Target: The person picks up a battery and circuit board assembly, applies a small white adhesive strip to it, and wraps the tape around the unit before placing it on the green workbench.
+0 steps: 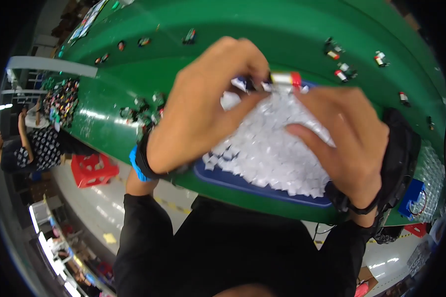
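Observation:
Above a blue tray point(262, 188) heaped with small white translucent pieces point(277, 148), my two hands come close together. My left hand point(210, 94) is closed in a pinch, its thumb and index finger at the dark end of a small red-and-cream toy-like piece point(285, 78). A bit of white and dark shows beside those fingertips, too blurred to name. My right hand point(349, 138) has its thumb and index finger apart. Its index fingertip lies by the red end of the piece; whether it touches cannot be told.
Several similar small pieces point(342, 74) lie across the green table point(173, 64), with a cluster point(141, 109) left of my left hand. Bubble wrap point(431, 183) and a blue box point(412, 199) sit at right. A red stool point(94, 170) and another person point(34, 143) are at left.

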`<state>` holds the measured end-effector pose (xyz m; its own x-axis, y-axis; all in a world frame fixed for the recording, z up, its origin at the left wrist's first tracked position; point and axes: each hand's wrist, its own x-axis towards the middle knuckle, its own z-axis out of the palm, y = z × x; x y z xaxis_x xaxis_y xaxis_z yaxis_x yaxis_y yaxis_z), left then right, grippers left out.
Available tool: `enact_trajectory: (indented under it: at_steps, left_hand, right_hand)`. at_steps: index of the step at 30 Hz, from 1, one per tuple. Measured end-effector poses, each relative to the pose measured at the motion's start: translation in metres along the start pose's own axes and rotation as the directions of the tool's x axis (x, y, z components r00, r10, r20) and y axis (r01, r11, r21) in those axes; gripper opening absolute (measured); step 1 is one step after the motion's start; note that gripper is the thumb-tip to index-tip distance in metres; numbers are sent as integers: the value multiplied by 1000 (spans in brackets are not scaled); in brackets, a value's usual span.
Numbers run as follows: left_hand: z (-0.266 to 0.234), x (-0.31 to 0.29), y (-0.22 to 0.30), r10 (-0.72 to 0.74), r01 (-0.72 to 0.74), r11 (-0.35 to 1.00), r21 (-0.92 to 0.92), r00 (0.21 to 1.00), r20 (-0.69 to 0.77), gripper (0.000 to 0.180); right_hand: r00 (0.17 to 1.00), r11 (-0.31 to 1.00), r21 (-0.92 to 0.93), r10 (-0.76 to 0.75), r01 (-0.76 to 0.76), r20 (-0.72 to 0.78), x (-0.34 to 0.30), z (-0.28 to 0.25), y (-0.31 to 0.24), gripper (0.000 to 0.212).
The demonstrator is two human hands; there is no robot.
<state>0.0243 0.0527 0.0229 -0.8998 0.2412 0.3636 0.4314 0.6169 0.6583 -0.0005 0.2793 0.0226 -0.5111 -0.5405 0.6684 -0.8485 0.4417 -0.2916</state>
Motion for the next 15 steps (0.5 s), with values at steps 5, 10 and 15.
enact_trajectory:
  at_steps: [5,10,15]
  left_hand:
    - [10,18,21,295,-299,947,-116,954,-48,26]
    - [21,21,8,611,-629,774,-70,772,-175,36]
    - [15,17,32,28,-121,691,-712,990,-141,41]
  right_hand:
    - [984,986,-59,-158,154,-83,-3,-20,12,32]
    - [966,988,-64,-148,137,-213,-6,-24,3,33]
    - [943,972,-154,-215,180,-255,-7,-30,5,33]
